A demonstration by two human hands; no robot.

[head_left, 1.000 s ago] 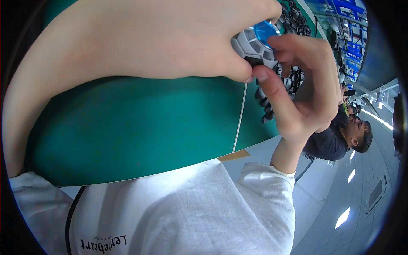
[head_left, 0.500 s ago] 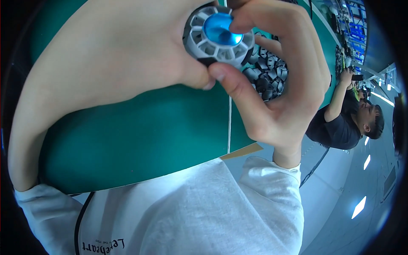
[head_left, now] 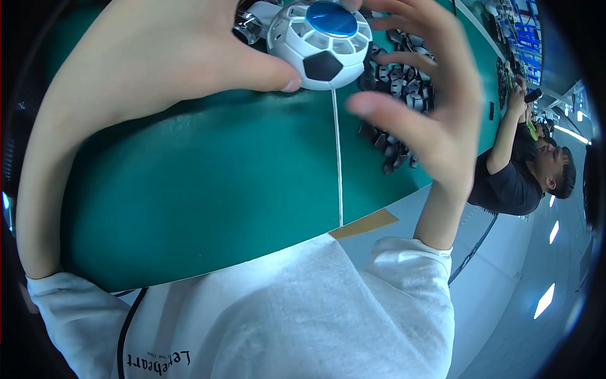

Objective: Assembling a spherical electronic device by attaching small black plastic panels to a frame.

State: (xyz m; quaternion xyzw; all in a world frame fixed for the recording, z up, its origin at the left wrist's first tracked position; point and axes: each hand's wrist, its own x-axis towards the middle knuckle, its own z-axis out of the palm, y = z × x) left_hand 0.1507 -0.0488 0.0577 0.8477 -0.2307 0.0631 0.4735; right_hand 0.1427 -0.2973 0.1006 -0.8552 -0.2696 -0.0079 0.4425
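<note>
A round white housing (head_left: 302,47) with a black soccer-ball panel, open slots around its top and a glossy blue disc (head_left: 332,19) sits at the top of the view, above the green tabletop. My left hand (head_left: 202,60) grips it from the left, the thumb pressed against its lower side and the other fingers mostly hidden. To the right of the housing, my right hand (head_left: 445,114) has its fingers spread, with the thumb away from the housing. One of its fingertips reaches the disc's upper edge; whether it touches cannot be told.
Many small black and silver-white parts (head_left: 404,82) lie heaped behind my right hand. Shiny white and chrome pieces (head_left: 255,22) lie beside the housing. A white line (head_left: 339,164) crosses the green table (head_left: 208,189). Another person (head_left: 521,170) in a dark shirt works at the right.
My right thumb has come off the housing and the right hand has opened. The housing has tilted, showing its white side and black panel, and moved slightly up.
</note>
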